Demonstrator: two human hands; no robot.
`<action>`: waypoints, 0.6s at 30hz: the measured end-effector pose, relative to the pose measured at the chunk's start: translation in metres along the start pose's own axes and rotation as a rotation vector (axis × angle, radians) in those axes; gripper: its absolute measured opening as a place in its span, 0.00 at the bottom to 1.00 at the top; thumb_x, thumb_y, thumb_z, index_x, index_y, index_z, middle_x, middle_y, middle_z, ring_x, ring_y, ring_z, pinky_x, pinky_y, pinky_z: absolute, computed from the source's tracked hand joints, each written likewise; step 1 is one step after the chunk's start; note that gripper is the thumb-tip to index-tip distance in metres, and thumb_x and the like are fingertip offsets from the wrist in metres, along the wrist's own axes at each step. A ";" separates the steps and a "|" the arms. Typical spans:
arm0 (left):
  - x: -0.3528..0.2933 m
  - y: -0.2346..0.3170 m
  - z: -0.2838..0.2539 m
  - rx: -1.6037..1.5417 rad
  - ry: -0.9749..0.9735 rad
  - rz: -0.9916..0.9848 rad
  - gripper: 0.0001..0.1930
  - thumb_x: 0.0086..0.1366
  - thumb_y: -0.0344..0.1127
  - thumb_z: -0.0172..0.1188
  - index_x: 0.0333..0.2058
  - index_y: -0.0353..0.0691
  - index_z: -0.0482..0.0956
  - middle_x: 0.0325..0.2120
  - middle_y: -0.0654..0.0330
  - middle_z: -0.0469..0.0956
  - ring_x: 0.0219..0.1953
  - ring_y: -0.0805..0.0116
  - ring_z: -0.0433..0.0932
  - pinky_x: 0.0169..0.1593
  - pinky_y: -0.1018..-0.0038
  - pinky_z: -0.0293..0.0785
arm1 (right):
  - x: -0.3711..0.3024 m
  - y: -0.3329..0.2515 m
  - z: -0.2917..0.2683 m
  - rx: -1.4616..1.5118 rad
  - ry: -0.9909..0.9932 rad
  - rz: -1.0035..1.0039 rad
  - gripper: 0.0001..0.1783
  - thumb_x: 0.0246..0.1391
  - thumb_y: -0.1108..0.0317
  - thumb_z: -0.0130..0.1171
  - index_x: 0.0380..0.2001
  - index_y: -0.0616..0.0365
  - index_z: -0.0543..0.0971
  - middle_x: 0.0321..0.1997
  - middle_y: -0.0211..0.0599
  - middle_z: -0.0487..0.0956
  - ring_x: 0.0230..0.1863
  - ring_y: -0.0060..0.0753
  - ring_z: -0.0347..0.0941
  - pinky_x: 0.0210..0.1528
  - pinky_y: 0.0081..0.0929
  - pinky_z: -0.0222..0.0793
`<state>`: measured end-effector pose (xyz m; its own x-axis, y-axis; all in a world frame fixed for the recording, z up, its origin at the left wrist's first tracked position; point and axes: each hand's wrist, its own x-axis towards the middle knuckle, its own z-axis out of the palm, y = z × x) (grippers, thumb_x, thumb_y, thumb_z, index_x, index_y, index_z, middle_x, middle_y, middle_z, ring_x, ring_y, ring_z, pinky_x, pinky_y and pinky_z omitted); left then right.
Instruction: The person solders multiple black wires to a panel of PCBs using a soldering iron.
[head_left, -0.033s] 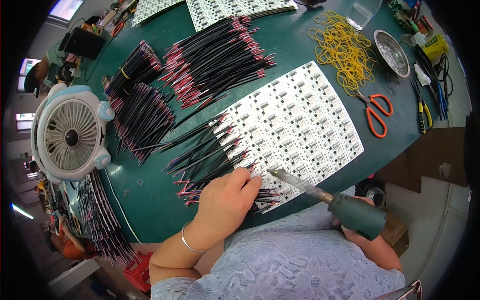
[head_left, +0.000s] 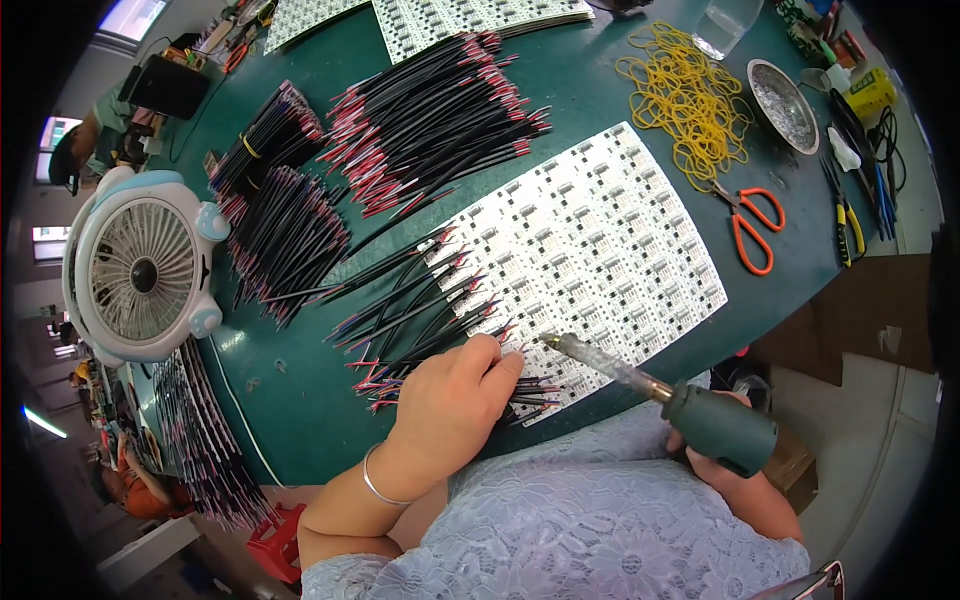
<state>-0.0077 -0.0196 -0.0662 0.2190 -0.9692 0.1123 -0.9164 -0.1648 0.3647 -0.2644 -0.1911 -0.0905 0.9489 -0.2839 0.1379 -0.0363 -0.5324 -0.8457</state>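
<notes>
— Looking at the left hand [head_left: 455, 395], what is under it?
— It lies palm down on the green table [head_left: 300, 400], fingers curled and pressing a few black wires [head_left: 420, 320] against the near edge of the white circuit panel [head_left: 600, 250]. The wire ends (red-tipped) poke out just past the fingertips.
— And the right hand [head_left: 715, 455]?
— Closed around the green handle of a soldering iron [head_left: 660, 395], mostly hidden behind it. The metal tip points left and stops just beside the left fingertips, over the panel's near edge.
— Anything else close by?
— Beyond the left hand, more bundles of wires [head_left: 430, 110]; well out to its left, a small white fan [head_left: 140, 270]. Beyond the right hand, orange scissors [head_left: 750, 225] and a heap of yellow rubber bands [head_left: 685, 95].
</notes>
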 end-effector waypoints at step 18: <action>-0.013 0.004 0.006 -0.108 0.154 -0.004 0.08 0.49 0.29 0.58 0.31 0.41 0.76 0.23 0.62 0.72 0.22 0.65 0.73 0.20 0.72 0.66 | -0.018 -0.008 0.002 0.102 0.045 0.168 0.10 0.49 0.65 0.54 0.32 0.61 0.76 0.24 0.35 0.76 0.23 0.31 0.74 0.28 0.26 0.69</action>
<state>-0.0165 -0.0083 -0.0720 0.2791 -0.9278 0.2475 -0.8760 -0.1404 0.4615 -0.2808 -0.1807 -0.0873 0.9171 -0.3985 0.0116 -0.1588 -0.3918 -0.9062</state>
